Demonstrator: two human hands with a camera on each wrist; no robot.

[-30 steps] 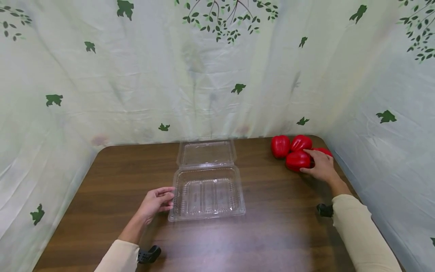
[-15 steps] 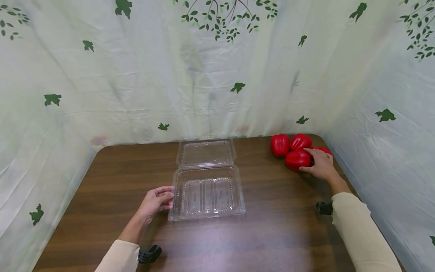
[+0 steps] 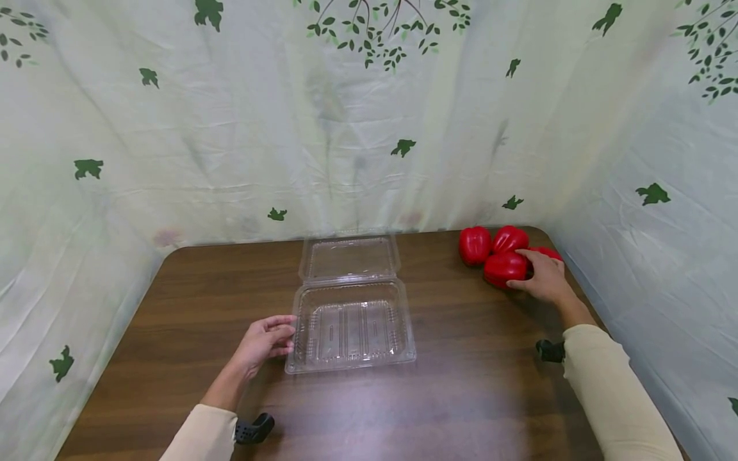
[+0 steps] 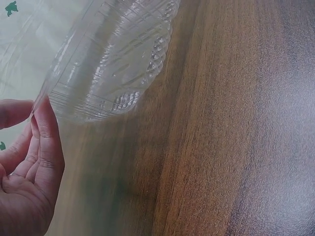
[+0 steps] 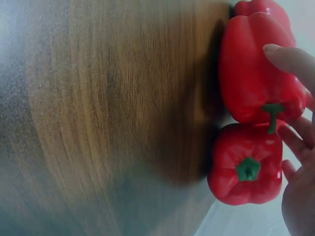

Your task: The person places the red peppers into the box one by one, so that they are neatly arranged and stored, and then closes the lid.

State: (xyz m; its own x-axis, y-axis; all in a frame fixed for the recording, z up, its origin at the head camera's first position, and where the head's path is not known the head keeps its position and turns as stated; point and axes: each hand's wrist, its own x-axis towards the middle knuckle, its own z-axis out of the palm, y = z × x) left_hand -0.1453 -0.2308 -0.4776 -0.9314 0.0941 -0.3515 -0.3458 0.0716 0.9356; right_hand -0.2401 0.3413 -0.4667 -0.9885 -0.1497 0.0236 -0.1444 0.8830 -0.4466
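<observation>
Red bell pepper (image 3: 500, 270) sits on the counter (image 3: 455, 346), your right hand (image 3: 541, 276) curved about it by thumb and fingers. Two more peppers (image 3: 475, 246) crowd it, just beyond and left of that hand; a fourth pepper (image 3: 549, 252) peeks out behind your knuckles, mostly hidden. Your left hand (image 3: 265, 344) holds the left rim of a clear container (image 3: 346, 339), whose raised-back lid (image 3: 350, 259) lies farther ahead, near the curtain (image 3: 346, 147). Your left wrist view shows the thumb-and-finger pinch closely; your right wrist view shows green stems (image 5: 247, 169), unseen from the head.
</observation>
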